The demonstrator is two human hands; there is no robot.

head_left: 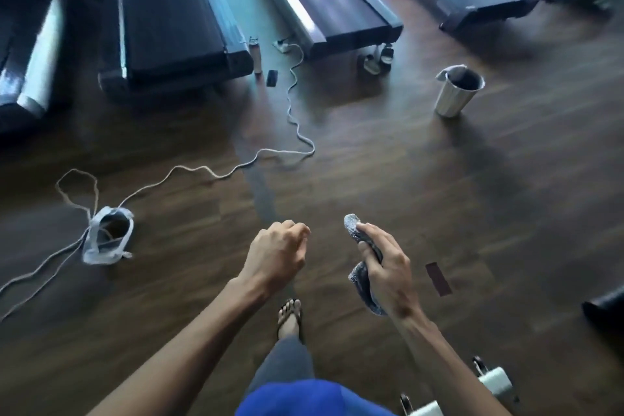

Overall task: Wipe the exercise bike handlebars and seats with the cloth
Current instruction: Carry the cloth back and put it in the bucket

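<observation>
Holding cloth (362,280), right hand (388,272); cord (298,133), bin (454,96) ahead.

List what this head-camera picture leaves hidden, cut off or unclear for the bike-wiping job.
- Exercise bike: head view, only a white base piece at the bottom edge; handlebars and seat out of frame.
- Cloth: mostly covered by the right hand.
- Left hand: seen from the back; palm hidden by curled fingers.
- Steel bucket: inside too dark to read.
</observation>
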